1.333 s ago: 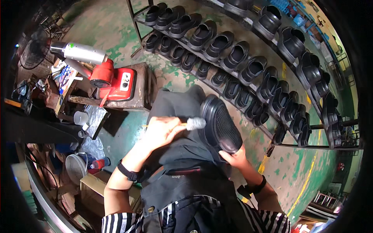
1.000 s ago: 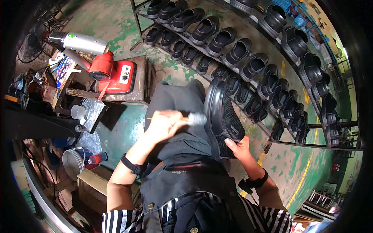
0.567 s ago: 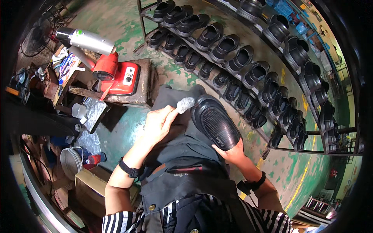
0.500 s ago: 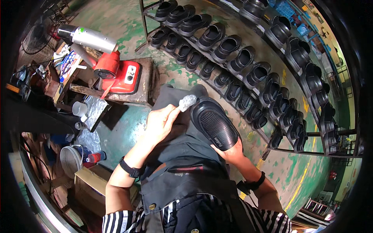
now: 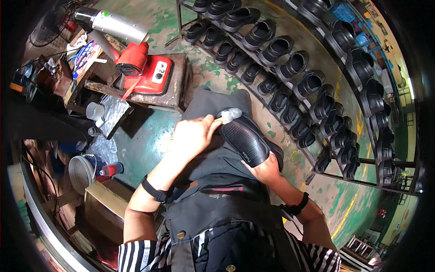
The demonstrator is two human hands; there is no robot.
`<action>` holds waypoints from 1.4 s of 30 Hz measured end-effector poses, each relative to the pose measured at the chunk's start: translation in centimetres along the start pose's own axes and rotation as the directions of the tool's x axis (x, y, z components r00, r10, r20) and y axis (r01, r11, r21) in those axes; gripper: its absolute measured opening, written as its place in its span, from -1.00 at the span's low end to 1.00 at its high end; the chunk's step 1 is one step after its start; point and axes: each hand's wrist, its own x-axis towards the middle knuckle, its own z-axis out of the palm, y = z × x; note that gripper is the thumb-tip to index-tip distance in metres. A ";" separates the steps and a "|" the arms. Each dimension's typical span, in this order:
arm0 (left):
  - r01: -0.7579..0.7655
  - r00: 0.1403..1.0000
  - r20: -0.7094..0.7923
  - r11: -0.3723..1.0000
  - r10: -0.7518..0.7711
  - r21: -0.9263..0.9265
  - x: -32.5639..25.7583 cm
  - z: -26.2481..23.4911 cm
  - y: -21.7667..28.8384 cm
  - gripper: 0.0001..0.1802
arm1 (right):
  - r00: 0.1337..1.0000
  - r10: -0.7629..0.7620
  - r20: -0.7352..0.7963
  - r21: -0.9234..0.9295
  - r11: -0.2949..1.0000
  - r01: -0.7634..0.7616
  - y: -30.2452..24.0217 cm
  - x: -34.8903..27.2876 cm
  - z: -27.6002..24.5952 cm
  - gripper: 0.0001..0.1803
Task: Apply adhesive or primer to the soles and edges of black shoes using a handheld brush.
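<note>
Black shoe, dotted face turned up, held over the person's lap, its near end clamped in the right hand. The left hand is closed around a thin-handled dauber, whose grey, wadded head lies at the shoe's far end; whether it touches is unclear. Work on this shoe looks under way, but which parts are done or left cannot be told. Rows of finished-looking shoes stand far right on a metal rack.

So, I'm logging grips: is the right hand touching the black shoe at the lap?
Touching. The head view shows the right hand gripping the black shoe around its near end.
</note>
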 end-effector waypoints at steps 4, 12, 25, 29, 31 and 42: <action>0.124 0.991 0.054 0.992 -0.124 0.008 -2.8 -0.8 -2.2 -0.65 | 0.997 0.043 -0.061 -0.016 0.999 -0.045 0.0 0.3 0.1 -0.63; 0.038 0.999 0.005 0.996 -0.038 -0.084 -1.9 0.6 -1.7 -0.65 | 1.000 -0.013 -0.024 0.085 0.996 0.015 -0.1 0.4 0.4 -0.63; -0.045 0.992 0.127 0.989 0.027 0.139 -0.3 -0.8 -1.3 -0.64 | 0.882 0.273 0.384 0.808 0.364 -0.464 -1.8 -2.7 5.9 -0.66; 0.092 0.984 0.130 0.967 -0.125 0.237 -1.9 -2.4 -3.2 -0.62 | 0.961 0.173 0.216 0.643 0.715 -0.273 -2.1 -2.0 4.9 -0.73; 0.101 0.959 0.218 0.938 -0.180 0.331 -3.3 -2.9 -4.4 -0.62 | 0.981 0.078 0.175 0.503 0.850 -0.157 -2.2 -1.3 3.7 -0.75; -0.086 0.979 0.201 0.943 0.021 0.323 -0.1 -2.0 0.9 -0.69 | 0.901 -0.110 0.420 0.183 0.983 0.035 -4.6 1.2 -0.4 -0.63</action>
